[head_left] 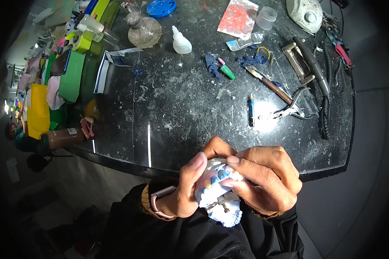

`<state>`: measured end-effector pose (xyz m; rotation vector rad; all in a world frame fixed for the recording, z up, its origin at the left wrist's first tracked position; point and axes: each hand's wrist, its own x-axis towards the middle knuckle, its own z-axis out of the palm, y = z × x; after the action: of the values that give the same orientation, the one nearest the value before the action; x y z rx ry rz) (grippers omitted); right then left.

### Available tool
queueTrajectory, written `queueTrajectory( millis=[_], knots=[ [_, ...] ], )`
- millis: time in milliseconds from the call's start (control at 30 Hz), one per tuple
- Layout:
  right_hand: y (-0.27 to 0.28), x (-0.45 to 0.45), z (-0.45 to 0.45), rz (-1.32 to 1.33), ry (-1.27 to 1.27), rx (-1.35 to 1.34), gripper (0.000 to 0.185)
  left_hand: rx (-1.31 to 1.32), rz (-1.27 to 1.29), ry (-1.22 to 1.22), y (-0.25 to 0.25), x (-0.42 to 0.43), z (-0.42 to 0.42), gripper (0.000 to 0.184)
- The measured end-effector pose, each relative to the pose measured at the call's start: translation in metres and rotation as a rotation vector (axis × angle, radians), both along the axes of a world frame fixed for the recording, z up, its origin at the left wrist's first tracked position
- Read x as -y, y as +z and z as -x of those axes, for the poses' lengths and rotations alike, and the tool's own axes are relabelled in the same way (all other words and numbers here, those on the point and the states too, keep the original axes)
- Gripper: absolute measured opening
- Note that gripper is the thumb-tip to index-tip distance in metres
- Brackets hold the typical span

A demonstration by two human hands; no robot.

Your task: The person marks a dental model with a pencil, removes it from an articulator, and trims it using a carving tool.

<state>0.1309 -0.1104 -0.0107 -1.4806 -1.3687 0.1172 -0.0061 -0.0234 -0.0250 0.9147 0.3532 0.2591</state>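
Close to my body, in front of the bench edge, my left hand [188,183] grips a dental plaster model [227,215] by its left side, thumb pointing up. The model is white and pale blue, with a dark metal hinge [222,202] on its lower part. Blue and yellowish teeth [221,174] show along its upper part. My right hand [268,179] is closed at the model's right side, thumb and forefinger pinching at the teeth. What lies between those fingertips is mostly hidden.
Pliers [296,108], a blue pencil [251,110], a plaster knife [270,84] and a handpiece [311,62] lie on the dusty black bench [181,112]. Behind stand a white dropper bottle [181,42] and a glass flask [145,32]. Green bins [71,75] and a yellow bin [38,110] are at left; a person [23,138] sits beyond.
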Motion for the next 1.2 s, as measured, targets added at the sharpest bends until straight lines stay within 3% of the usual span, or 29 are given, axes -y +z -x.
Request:
queueTrajectory(
  millis=[167,333,633,1000,1200],
  knots=[
    [-0.001,-0.001,0.004,-0.128,-0.047,0.064,0.025,0.061,-0.079,-0.036,-0.01,0.0,0.002,0.054],
    [-0.005,0.0,0.017,-0.269,-0.091,0.051,0.026,0.275,-0.152,-0.02,-0.025,0.002,-0.003,0.051],
    [-0.01,0.009,0.024,-0.349,0.05,0.015,0.026,0.697,-0.412,0.155,-0.038,0.0,-0.016,0.048],
    [-0.008,0.012,0.027,-0.362,0.092,0.008,0.026,0.682,-0.719,0.206,-0.028,-0.012,-0.014,0.046],
    [-0.005,0.013,0.023,-0.309,0.006,0.087,0.031,0.481,-0.823,0.21,-0.019,-0.012,-0.006,0.044]
  ],
)
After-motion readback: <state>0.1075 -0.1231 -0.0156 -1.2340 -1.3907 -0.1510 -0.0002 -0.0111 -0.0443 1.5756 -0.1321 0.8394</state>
